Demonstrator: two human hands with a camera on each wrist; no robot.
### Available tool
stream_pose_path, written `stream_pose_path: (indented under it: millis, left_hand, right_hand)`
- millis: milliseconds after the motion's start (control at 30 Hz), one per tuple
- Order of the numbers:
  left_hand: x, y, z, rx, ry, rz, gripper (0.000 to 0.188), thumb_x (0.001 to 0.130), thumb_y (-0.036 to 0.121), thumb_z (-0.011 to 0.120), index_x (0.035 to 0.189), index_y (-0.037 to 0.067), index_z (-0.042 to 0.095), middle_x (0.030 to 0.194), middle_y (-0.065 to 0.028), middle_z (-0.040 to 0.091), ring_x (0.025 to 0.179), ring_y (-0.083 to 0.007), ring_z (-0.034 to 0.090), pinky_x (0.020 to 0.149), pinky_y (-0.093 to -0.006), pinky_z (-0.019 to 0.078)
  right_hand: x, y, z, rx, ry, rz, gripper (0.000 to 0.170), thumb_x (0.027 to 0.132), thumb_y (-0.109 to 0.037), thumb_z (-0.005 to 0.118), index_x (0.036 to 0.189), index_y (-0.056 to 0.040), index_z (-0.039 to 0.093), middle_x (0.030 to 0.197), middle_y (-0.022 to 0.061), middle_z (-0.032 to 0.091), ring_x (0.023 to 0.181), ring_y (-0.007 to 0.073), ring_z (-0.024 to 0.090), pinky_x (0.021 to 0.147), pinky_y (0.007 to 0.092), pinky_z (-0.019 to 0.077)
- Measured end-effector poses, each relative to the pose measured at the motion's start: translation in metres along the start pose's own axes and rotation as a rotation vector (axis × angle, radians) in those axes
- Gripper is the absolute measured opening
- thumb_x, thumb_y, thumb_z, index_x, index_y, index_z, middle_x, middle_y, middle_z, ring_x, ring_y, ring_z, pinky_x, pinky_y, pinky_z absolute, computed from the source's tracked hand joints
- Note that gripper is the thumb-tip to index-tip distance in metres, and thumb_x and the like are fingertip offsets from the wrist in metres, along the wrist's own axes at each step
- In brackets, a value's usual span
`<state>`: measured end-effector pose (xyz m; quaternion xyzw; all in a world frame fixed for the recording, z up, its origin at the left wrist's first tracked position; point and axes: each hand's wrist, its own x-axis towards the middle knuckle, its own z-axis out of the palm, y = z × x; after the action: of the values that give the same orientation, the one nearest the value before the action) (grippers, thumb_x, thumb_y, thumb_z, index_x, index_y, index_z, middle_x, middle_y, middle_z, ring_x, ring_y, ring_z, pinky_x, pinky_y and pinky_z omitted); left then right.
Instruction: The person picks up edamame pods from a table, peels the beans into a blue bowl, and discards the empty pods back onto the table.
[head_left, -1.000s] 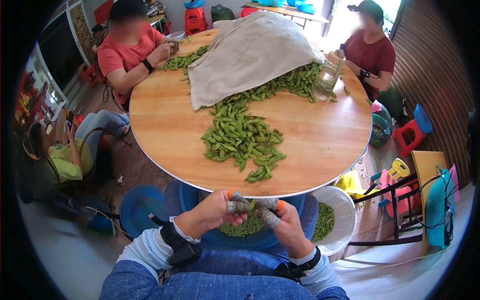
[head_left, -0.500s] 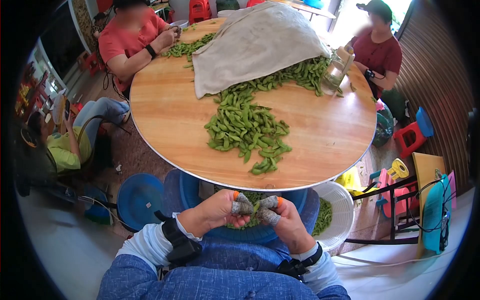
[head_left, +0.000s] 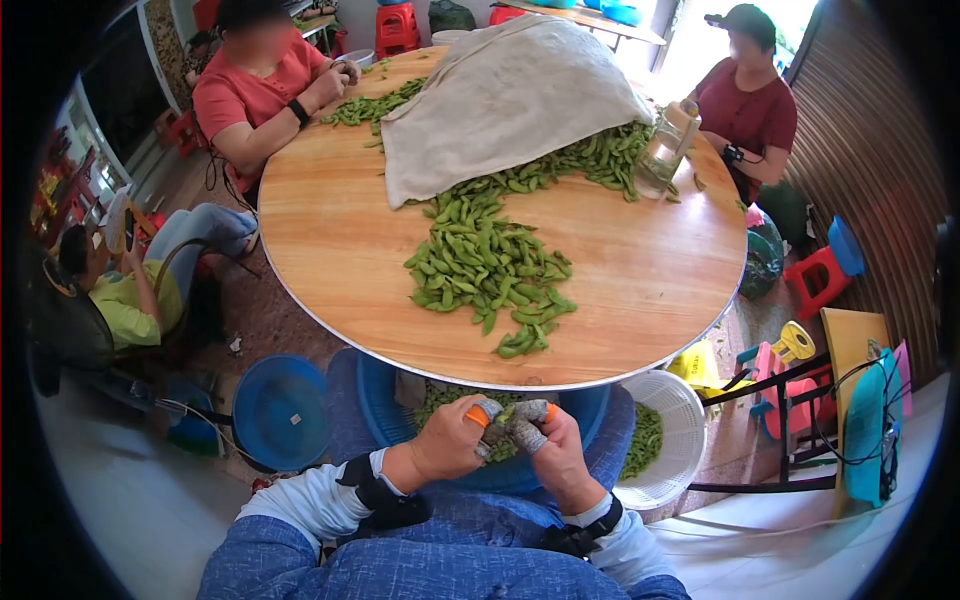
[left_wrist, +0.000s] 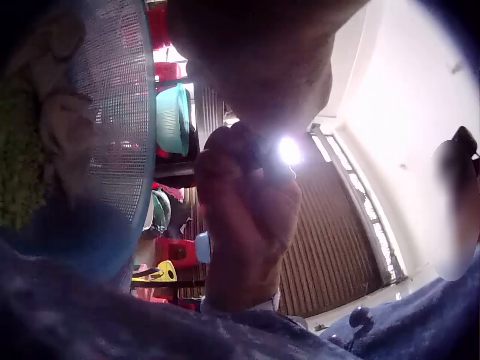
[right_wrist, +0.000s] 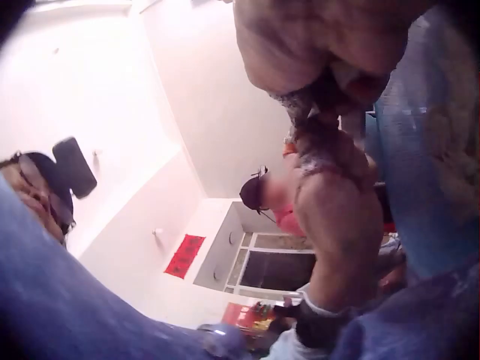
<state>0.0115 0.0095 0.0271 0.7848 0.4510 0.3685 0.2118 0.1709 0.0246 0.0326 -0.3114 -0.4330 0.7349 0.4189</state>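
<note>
Grey knitted finger covers [head_left: 529, 436], with orange bands, dress the fingertips of both hands, which meet above a blue basin [head_left: 371, 400] set between denim-clad knees. Left hand [head_left: 448, 440] and right hand [head_left: 563, 458] each keep a narrow grip, thumb and fingers curled in and pinching one green soybean pod [head_left: 506, 411]. That pod sits between the two sets of fingertips, mostly hidden by them, so its shape cannot be told; both wrist views are too dark to make it out. Small green pieces [head_left: 447, 397] lie in the basin under the hands, too fine to identify.

Just beside the basin, near the right hand, stands a white mesh basket [head_left: 688, 440] with more green inside. Ahead is a round wooden desk [head_left: 340, 250]. A loose pile of soybean pods [head_left: 480, 265] spreads over its near half, running back to a larger heap partly covered by a beige cloth [head_left: 520, 100]. Next to the heap's right end is a clear bottle [head_left: 656, 165] holding some liquid.

Two people in red tops sit at the far left and right of the desk. Another, in a yellow-green top [head_left: 130, 310], sits at the left, apart from it. An additional blue tub [head_left: 280, 410] rests on the floor.
</note>
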Motion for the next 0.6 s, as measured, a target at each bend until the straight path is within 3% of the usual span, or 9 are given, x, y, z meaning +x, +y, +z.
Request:
stream_pose_path:
  millis: [100,233,300,400,533,600]
  left_hand:
    - [-0.002,-0.005,0.012,-0.28,0.106,-0.118,0.017,0.079,0.013,0.052,0.092,0.002,0.051,0.071,-0.0099,0.054,0.063,-0.0233,0.054,0.058,-0.0307,0.0435]
    - [-0.004,-0.001,0.008,-0.744,-0.023,-0.515,0.015,0.087,0.019,0.044,0.086,0.006,0.051,0.062,-0.0006,0.049,0.052,-0.0091,0.046,0.048,-0.0215,0.0362]
    - [-0.014,-0.008,0.009,-1.001,-0.123,-0.732,0.016,0.087,0.021,0.044,0.083,0.007,0.051,0.061,0.0024,0.047,0.051,-0.0046,0.042,0.045,-0.0186,0.0325]
    - [-0.019,-0.013,0.011,-1.197,-0.16,-0.758,0.013,0.086,0.02,0.047,0.079,0.009,0.05,0.061,0.0027,0.046,0.049,-0.0041,0.041,0.043,-0.0181,0.0309]
    - [-0.016,-0.016,0.013,-0.761,-0.157,-0.542,0.012,0.082,0.016,0.051,0.084,0.004,0.051,0.064,0.0,0.051,0.053,-0.0083,0.044,0.049,-0.0216,0.0375]
    - [-0.023,-0.032,0.025,-0.589,-0.122,-0.41,0.014,0.08,0.015,0.053,0.082,0.002,0.052,0.062,-0.0029,0.051,0.053,-0.0108,0.045,0.05,-0.0251,0.0388]
  right_hand:
    - [0.002,0.01,0.0,-0.027,0.009,-0.104,0.013,0.08,-0.007,0.056,0.091,-0.0016,0.055,0.086,0.0006,0.057,0.076,0.0077,0.051,0.069,0.0206,0.0417]
    - [0.005,0.02,-0.009,-0.168,-0.009,-0.174,0.012,0.079,-0.004,0.056,0.09,-0.001,0.055,0.084,0.0008,0.057,0.077,0.009,0.052,0.069,0.0217,0.0416]
    - [0.005,0.024,-0.017,-0.413,-0.045,-0.261,0.011,0.077,-0.002,0.056,0.088,-0.0009,0.055,0.081,0.0016,0.057,0.076,0.0098,0.052,0.068,0.0225,0.042]
    - [0.005,0.018,-0.018,-0.684,-0.063,-0.396,0.011,0.074,0.001,0.056,0.085,-0.0012,0.056,0.078,0.0044,0.056,0.073,0.0131,0.054,0.066,0.0238,0.0426]
    - [0.007,0.019,-0.017,-0.75,-0.084,-0.425,0.014,0.07,0.002,0.057,0.083,-0.0014,0.057,0.077,0.0085,0.056,0.07,0.0204,0.056,0.065,0.0262,0.0435]
    - [0.005,0.023,-0.015,-0.654,-0.067,-0.269,0.019,0.067,0.003,0.054,0.085,-0.001,0.057,0.077,0.0117,0.056,0.072,0.0267,0.055,0.066,0.0295,0.0439]
